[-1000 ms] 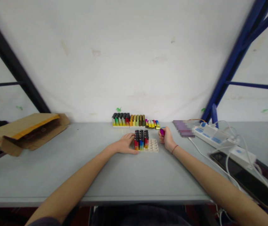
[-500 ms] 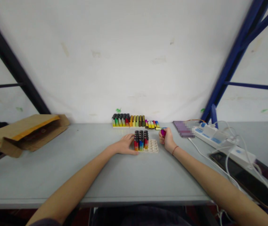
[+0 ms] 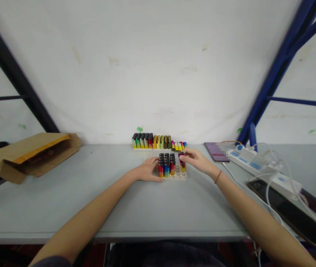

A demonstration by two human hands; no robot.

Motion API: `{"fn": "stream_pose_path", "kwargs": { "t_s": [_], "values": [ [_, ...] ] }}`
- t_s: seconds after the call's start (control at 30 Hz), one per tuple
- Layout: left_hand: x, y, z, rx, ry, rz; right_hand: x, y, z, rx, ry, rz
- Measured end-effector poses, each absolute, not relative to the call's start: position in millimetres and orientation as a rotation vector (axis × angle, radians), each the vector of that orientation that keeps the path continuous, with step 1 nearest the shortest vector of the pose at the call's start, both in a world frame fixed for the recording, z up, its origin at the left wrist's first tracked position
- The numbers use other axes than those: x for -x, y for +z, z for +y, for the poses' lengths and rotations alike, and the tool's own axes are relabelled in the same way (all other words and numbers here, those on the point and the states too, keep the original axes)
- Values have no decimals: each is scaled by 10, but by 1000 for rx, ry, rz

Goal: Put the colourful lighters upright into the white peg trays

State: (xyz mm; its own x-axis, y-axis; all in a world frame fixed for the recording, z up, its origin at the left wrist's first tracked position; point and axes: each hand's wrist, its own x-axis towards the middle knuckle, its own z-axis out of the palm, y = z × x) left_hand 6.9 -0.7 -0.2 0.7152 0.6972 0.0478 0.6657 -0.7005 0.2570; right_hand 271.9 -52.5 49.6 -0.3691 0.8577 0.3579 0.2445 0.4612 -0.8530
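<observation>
A white slotted tray (image 3: pixel 179 175) lies at the table's middle, with several upright coloured lighters (image 3: pixel 166 164) filling its left part. My left hand (image 3: pixel 148 169) rests flat against the tray's left side, fingers open. My right hand (image 3: pixel 195 158) reaches over the tray's right part and pinches the top of a purple lighter (image 3: pixel 182 162) that stands in a right-hand slot. Behind the tray, a full row of lighters (image 3: pixel 151 141) stands by the wall, with several loose lighters (image 3: pixel 179 146) lying beside it.
A torn brown cardboard envelope (image 3: pixel 28 155) lies at the left. At the right are a phone (image 3: pixel 216 151), white power strips (image 3: pixel 259 164) with cables, and a dark tablet (image 3: pixel 288 208). Blue and black rack beams flank the white wall.
My right hand, which held the purple lighter up to the right of the tray, has moved left and set it upright in the tray. The left hand stayed put.
</observation>
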Motion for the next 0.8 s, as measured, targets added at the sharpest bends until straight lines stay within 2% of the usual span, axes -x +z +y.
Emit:
{"fn": "stream_pose_path", "kwargs": {
  "t_s": [0.13, 0.37, 0.57, 0.67, 0.8],
  "values": [
    [-72, -15, -3, -2701, 221, 1082, -2684, 537, -623, 937, 943, -2018],
    [-58, -41, 7, -2676, 294, 1041, -2538, 501, -750, 988, 400, -2292],
    [-53, -47, 14, -2675, 307, 1032, -2544, 545, -780, 1052, 200, -2396],
    [-58, -29, 6, -2676, 266, 1047, -2627, 546, -693, 1128, 144, -2285],
    [-63, 3, -10, -2675, 208, 1083, -2861, 332, -386, 1550, -125, -1944]
  ]
}}
